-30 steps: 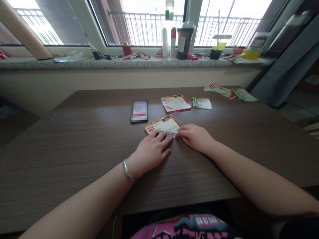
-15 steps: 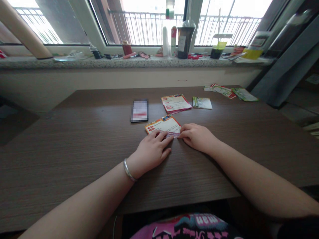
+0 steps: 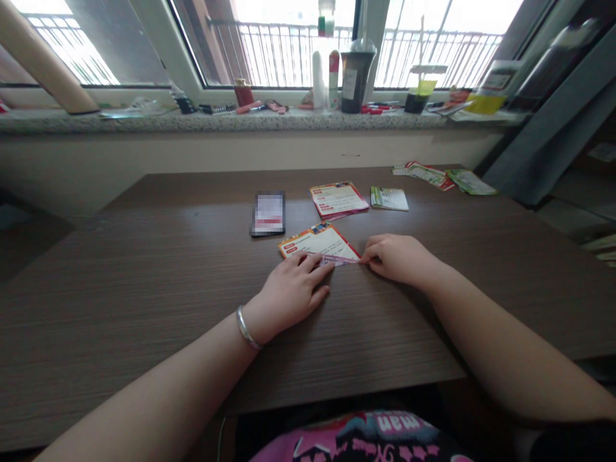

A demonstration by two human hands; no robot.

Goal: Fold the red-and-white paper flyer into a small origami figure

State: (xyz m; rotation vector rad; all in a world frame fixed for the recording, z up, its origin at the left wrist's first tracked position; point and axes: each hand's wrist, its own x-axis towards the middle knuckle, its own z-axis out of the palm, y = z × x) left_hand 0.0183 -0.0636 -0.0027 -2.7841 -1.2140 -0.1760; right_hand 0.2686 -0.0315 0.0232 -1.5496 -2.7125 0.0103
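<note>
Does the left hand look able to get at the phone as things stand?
Probably yes: the left hand presses the flyer, and the phone lies just beyond on bare table with nothing between.

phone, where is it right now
In the head view the phone lies flat on the table, at the far left corner of the flyer, beyond the left hand.

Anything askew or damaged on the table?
The leaflet under the left hand: near edge folded over, right hand pinching the fold's end. Far right on the table, flyers lie fanned crookedly.
</note>
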